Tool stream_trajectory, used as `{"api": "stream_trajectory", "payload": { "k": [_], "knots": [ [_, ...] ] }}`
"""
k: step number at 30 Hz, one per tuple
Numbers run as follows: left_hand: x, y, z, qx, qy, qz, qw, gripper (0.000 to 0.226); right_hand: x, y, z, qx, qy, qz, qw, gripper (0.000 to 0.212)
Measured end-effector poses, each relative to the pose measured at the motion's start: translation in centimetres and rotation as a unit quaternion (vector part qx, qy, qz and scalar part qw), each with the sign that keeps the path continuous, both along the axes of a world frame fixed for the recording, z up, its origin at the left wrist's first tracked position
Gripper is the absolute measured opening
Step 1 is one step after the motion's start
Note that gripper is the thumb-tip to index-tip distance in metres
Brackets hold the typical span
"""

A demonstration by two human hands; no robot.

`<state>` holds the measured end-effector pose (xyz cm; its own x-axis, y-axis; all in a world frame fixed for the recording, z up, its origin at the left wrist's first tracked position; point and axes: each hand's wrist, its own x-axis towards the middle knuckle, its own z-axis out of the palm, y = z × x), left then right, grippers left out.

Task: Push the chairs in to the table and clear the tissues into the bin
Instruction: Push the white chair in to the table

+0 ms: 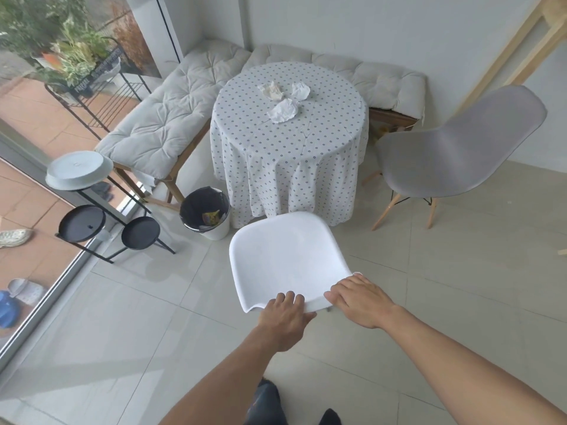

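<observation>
A white plastic chair stands in front of the round table, its seat edge near the hanging dotted cloth. My left hand and my right hand both grip the top of its backrest. Three crumpled tissues lie on the tabletop. A grey chair stands to the right of the table, turned away and apart from it. A white bin with a black liner sits on the floor left of the table, with some rubbish inside.
A cushioned corner bench wraps behind and left of the table. A black metal plant stand with round trays stands by the glass door at left. A wooden frame leans at right. Tiled floor lies around me.
</observation>
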<state>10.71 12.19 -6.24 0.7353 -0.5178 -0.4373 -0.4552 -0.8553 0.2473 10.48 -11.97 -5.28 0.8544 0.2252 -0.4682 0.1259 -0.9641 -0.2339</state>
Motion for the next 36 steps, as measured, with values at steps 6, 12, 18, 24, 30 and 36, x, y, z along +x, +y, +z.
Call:
{"api": "stream_trajectory", "payload": {
  "k": [6, 12, 18, 24, 30, 36],
  "knots": [
    [6.0, 5.0, 0.7, 0.009, -0.011, -0.036, 0.999, 0.050, 3.5, 4.3, 0.1, 0.008, -0.004, 0.000, 1.000, 0.058],
    [11.4, 8.6, 0.7, 0.017, -0.036, -0.065, 0.997, 0.052, 7.2, 7.6, -0.6, 0.002, -0.030, 0.014, 0.999, 0.067],
    [16.7, 10.2, 1.1, 0.034, -0.035, -0.094, 0.994, 0.050, 11.1, 9.7, -1.3, -0.004, -0.065, -0.009, 0.998, 0.068],
    [21.7, 11.1, 2.1, 0.075, -0.022, -0.097, 0.992, 0.051, 14.9, 11.6, -1.3, -0.016, -0.109, -0.025, 0.994, 0.071],
    [26.1, 11.4, 3.0, 0.112, -0.019, -0.092, 0.989, 0.051, 18.5, 13.2, -1.2, -0.039, -0.130, -0.038, 0.990, 0.062],
    [30.6, 11.3, 3.1, 0.128, -0.018, -0.104, 0.986, 0.052, 22.0, 14.0, -1.0, -0.054, -0.132, -0.060, 0.988, 0.061]
  ]
}}
